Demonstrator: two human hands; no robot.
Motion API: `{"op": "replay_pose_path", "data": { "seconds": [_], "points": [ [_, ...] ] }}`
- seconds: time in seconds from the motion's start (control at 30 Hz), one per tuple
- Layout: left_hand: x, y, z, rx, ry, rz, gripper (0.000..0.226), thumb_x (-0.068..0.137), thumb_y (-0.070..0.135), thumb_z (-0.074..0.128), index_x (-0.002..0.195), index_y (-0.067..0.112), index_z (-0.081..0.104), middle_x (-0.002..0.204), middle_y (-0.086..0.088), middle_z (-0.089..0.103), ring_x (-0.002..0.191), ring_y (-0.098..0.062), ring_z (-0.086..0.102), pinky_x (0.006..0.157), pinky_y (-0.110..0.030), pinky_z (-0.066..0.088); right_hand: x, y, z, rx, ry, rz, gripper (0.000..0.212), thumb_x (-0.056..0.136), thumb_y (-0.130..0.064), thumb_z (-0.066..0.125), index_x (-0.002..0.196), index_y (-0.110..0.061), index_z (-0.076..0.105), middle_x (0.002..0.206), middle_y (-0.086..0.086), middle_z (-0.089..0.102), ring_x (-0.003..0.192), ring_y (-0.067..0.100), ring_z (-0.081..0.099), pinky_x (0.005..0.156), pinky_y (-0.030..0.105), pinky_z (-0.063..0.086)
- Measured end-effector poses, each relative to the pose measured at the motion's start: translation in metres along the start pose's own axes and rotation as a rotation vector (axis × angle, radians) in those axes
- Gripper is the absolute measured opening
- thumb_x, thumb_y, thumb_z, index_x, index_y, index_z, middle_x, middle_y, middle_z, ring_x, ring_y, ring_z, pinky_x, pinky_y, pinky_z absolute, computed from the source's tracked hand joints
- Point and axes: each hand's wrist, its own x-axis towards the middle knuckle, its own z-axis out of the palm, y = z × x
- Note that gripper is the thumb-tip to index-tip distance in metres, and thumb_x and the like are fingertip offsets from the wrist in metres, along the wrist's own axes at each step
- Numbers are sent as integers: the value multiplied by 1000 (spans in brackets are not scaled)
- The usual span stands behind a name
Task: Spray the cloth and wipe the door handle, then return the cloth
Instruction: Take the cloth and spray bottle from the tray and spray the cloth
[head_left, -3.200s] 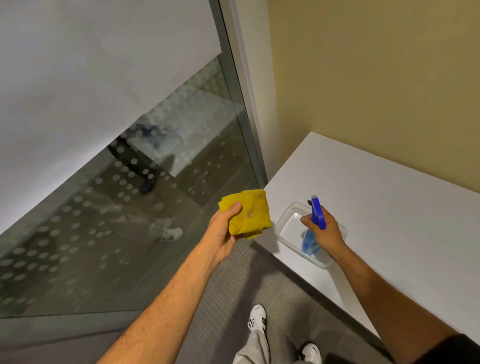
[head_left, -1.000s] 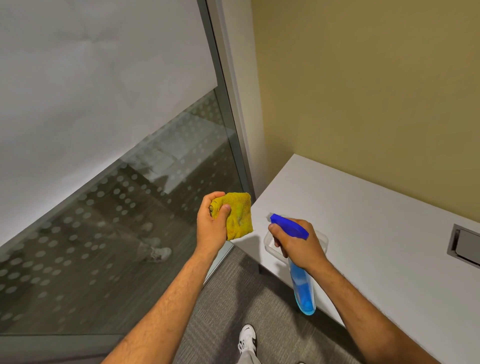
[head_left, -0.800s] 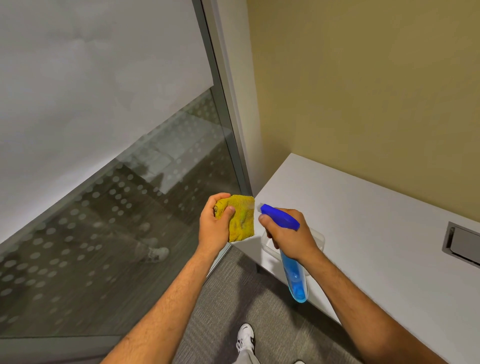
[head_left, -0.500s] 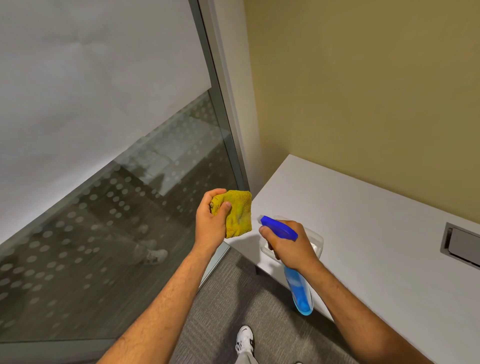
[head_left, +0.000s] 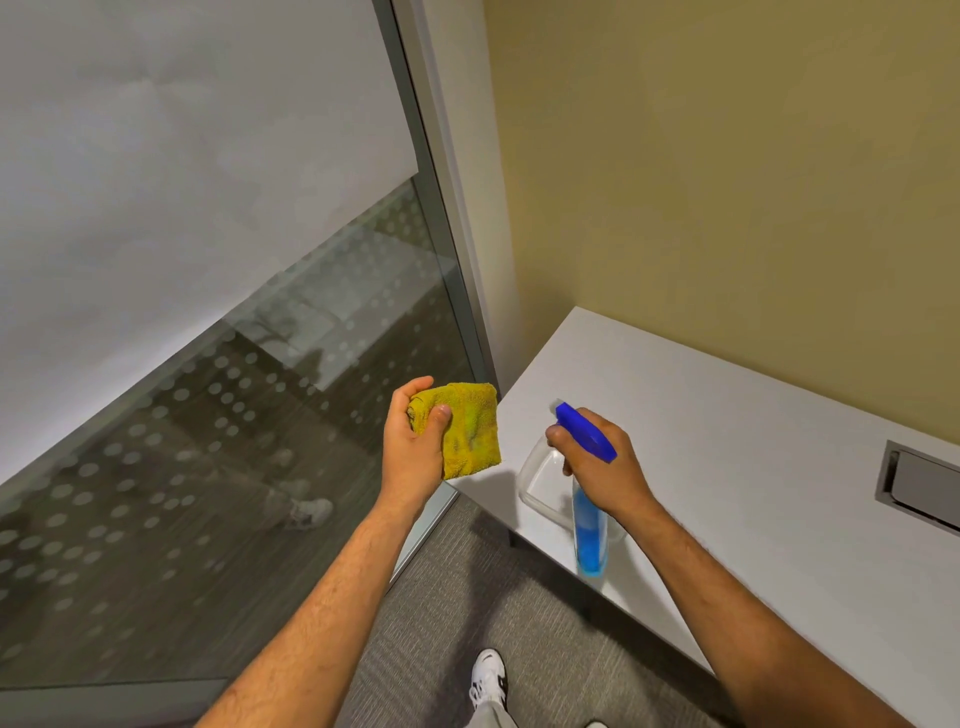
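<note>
Since half a second ago the bottle (head_left: 589, 530) nozzle has drawn back from the cloth (head_left: 470, 436) — spraying looks finished. Left hand (head_left: 415, 452) clamped on cloth off the desk (head_left: 753, 467) corner; right hand (head_left: 605, 467) clamped on bottle above the tray (head_left: 540, 480). Door handle not in view — wiping pending.

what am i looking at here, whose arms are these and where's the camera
The camera is worn on a person's head and looks down, so the two bare arms are their own. The left hand pinches a folded yellow cloth. The right hand holds a spray bottle of blue liquid, its blue nozzle aimed at the cloth. Below it a clear plastic tub sits on the corner of a white table. A glass wall stands on the left. No door handle is in view.
</note>
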Motion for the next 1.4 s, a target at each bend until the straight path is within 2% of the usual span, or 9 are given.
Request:
{"op": "replay_pose_path", "data": {
  "seconds": [0.3,0.43,0.53,0.7,0.8,1.0,1.17,1.27,1.4],
  "points": [
    [-3,-21,-21,5,45,-75,31,104,11,59,127,32,59,104,0,63,73,8,69,54,-14,55,38,64,-22,-106,119,83,63,82,-20,80,129,-13,40,114,6,52,97,21,57,77,28,49],
    [-3,-28,-29,25,53,-92,32,103,10,59,129,28,58,101,0,62,70,6,69,53,-13,55,45,99,-26,-136,129,129,60,81,-14,82,120,-20,36,110,8,51,89,18,61,75,27,52],
    [-4,-30,-35,42,62,-111,33,103,11,60,130,30,57,104,0,63,79,-4,69,56,-15,56,41,121,-22,-123,103,168,56,85,-5,76,117,-21,33,112,13,50,84,-1,68,68,18,55],
    [-11,-32,-41,27,64,-133,32,103,13,62,125,36,59,108,0,65,89,-14,70,66,-27,64,42,132,-17,-111,128,190,65,82,-2,78,124,-17,31,121,11,48,109,26,56,79,19,52],
    [-15,-28,-42,23,48,-133,32,103,14,62,118,42,59,110,-2,65,93,-19,70,75,-39,66,41,130,-20,-166,101,212,76,80,-5,81,135,-13,28,126,12,49,114,30,55,94,41,53],
    [-27,-14,-38,4,28,-100,32,102,13,63,118,40,61,105,0,64,88,-13,69,65,-25,64,31,112,-31,-273,9,297,108,80,-2,80,156,-20,6,149,16,38,131,37,47,99,45,49],
    [-50,-3,-39,3,1,-60,33,100,11,64,122,36,61,102,3,65,75,9,69,58,-14,56,15,66,-23,-386,57,213,103,87,-22,75,158,-21,1,167,5,8,150,33,21,117,49,31],
    [-66,7,-48,-17,-30,-60,36,100,10,65,119,41,60,102,2,66,75,7,71,59,-14,57,-7,17,7,-316,76,23,85,85,-44,71,153,-32,22,163,-1,22,146,27,30,112,47,35],
    [-86,22,-75,-56,-162,-45,39,98,11,69,124,39,62,102,-3,69,85,-7,72,68,-20,59,-48,-47,59,-83,-297,-23,87,71,-63,69,146,-43,32,155,-7,38,131,12,41,106,42,41]
  ]
}}
